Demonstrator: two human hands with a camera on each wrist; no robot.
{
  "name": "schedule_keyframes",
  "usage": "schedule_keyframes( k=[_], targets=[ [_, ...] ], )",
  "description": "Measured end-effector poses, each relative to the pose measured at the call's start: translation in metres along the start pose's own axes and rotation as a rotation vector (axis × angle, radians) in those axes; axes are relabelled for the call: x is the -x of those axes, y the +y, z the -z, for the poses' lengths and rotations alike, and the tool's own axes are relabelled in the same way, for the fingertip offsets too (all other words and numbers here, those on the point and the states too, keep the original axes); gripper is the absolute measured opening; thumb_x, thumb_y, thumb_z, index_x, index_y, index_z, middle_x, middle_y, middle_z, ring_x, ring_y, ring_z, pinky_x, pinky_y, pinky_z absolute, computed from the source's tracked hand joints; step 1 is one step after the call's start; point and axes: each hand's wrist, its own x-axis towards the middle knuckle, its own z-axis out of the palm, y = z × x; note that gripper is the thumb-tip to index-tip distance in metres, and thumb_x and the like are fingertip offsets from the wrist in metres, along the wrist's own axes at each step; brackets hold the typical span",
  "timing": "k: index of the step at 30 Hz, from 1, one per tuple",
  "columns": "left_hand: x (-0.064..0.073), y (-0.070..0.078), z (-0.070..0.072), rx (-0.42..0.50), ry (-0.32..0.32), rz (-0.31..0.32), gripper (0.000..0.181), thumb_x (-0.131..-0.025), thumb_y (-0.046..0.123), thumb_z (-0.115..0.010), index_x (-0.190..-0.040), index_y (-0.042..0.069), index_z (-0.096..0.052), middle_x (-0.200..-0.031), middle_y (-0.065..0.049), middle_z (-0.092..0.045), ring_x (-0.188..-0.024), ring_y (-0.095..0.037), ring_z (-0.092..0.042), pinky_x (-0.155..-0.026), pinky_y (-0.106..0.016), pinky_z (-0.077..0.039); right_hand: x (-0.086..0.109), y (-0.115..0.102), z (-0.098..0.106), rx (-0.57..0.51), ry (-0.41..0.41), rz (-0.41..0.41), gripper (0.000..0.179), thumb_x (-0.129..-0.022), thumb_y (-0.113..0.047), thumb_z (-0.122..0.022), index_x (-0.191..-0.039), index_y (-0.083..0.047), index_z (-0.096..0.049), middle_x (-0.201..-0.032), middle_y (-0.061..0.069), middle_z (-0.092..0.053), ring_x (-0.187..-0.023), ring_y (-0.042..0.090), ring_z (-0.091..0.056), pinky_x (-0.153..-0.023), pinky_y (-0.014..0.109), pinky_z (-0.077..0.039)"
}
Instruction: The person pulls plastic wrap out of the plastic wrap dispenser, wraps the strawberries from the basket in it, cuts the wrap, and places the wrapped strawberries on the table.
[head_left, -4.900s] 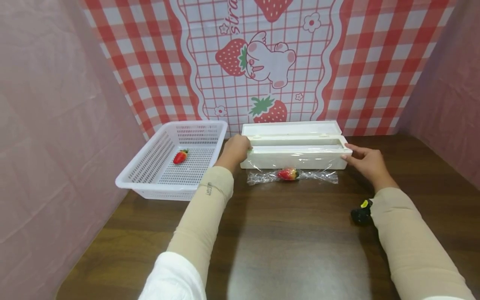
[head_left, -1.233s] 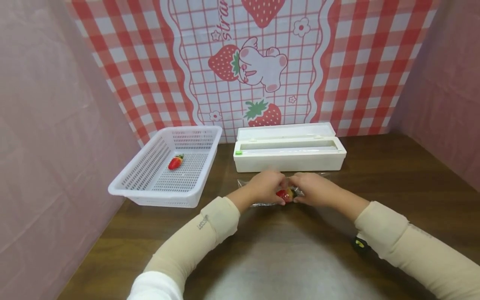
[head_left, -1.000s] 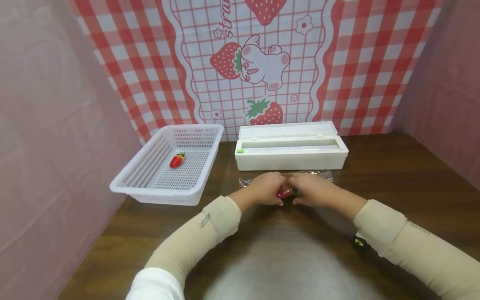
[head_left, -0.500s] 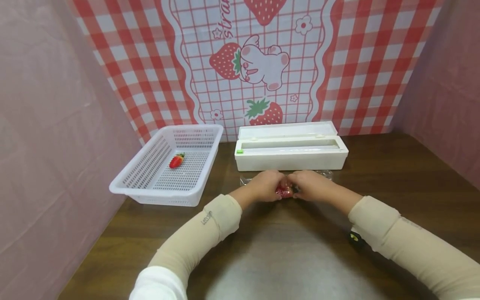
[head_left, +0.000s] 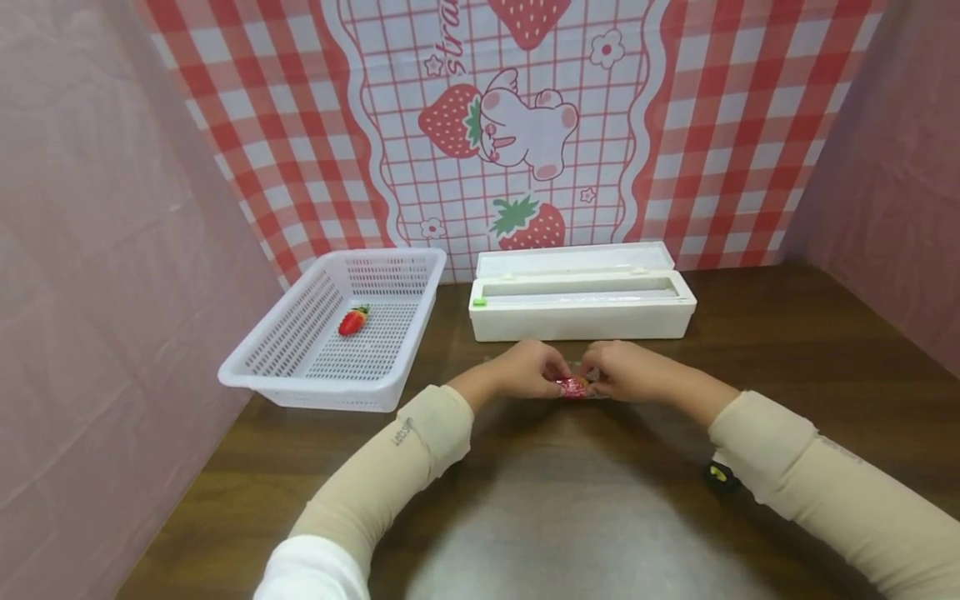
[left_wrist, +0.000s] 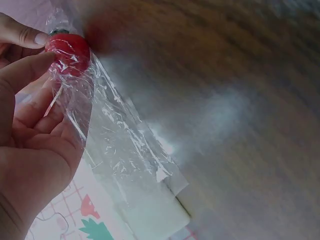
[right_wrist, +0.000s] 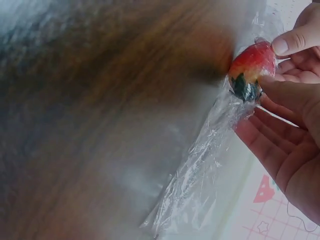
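- Gripping together, bare left hand (head_left: 527,370) and bare right hand (head_left: 628,371) are pinching 1 red, green-leaved strawberry (right_wrist: 253,62) wrapped in clear plastic film (left_wrist: 117,142)!
- It's gleaming just in front of the white, open-lidded oblong box (head_left: 585,323).

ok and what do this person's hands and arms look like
The left hand and right hand are bare. The left sleeve and right sleeve are beige with thick cuffs. Dark lettering marks the left one, fainter lettering the right; white fabric shows beyond the left sleeve.
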Motion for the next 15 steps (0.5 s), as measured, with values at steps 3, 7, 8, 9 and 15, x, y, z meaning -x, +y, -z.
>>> schedule_keyframes(
  k=[3,7,8,9,15],
  targets=[
    [-0.0006,-0.0025,0.0003,0.038,-0.008,0.024,0.018,-0.087,0.012,-0.070,-0.104,0.004,-0.072,-0.094,0.000,-0.071,-0.083,-0.005,-0.063,-0.073,-0.016,-0.051,0.0005,-0.0012,-0.0017,-0.003,0.022,-0.026,0.018,-0.079,-0.003,-0.077,-0.091,-0.006,-0.065,-0.086,0.003,-0.061,-0.079,0.018,-0.062,-0.070,0.034,-0.056],
    [-0.0027,-0.0037,0.0017,0.049,-0.009,0.047,0.021,-0.090,0.016,-0.069,-0.107,0.004,-0.072,-0.097,0.000,-0.071,-0.086,-0.006,-0.063,-0.075,-0.018,-0.051,-0.0008,-0.0010,-0.0039,0.000,0.050,-0.002,0.021,-0.078,-0.004,-0.078,-0.092,-0.006,-0.063,-0.086,0.002,-0.062,-0.080,0.019,-0.063,-0.073,0.037,-0.056],
    [-0.0028,-0.0031,0.0023,0.034,0.002,0.052,0.022,-0.090,0.017,-0.070,-0.108,0.004,-0.072,-0.100,0.000,-0.071,-0.089,-0.007,-0.063,-0.078,-0.019,-0.051,-0.0016,-0.0005,-0.0044,0.003,0.054,0.005,0.022,-0.078,-0.003,-0.079,-0.093,-0.006,-0.063,-0.086,0.002,-0.063,-0.081,0.019,-0.063,-0.073,0.037,-0.056],
    [-0.0028,-0.0026,0.0028,0.009,0.021,0.048,0.022,-0.090,0.017,-0.070,-0.108,0.004,-0.071,-0.101,-0.001,-0.071,-0.091,-0.009,-0.063,-0.080,-0.020,-0.051,-0.0023,0.0006,-0.0050,0.005,0.060,0.017,0.021,-0.078,-0.002,-0.078,-0.092,-0.006,-0.063,-0.085,0.001,-0.063,-0.079,0.018,-0.063,-0.072,0.036,-0.055],
    [-0.0027,0.0058,0.0051,-0.201,0.161,-0.037,0.006,-0.086,0.013,-0.073,-0.092,0.009,-0.071,-0.090,0.001,-0.067,-0.087,-0.012,-0.059,-0.079,-0.022,-0.048,-0.0078,0.0062,-0.0041,-0.015,0.064,0.037,0.015,-0.079,0.004,-0.073,-0.090,-0.004,-0.067,-0.081,0.000,-0.065,-0.074,0.015,-0.061,-0.067,0.035,-0.054]
  ],
)
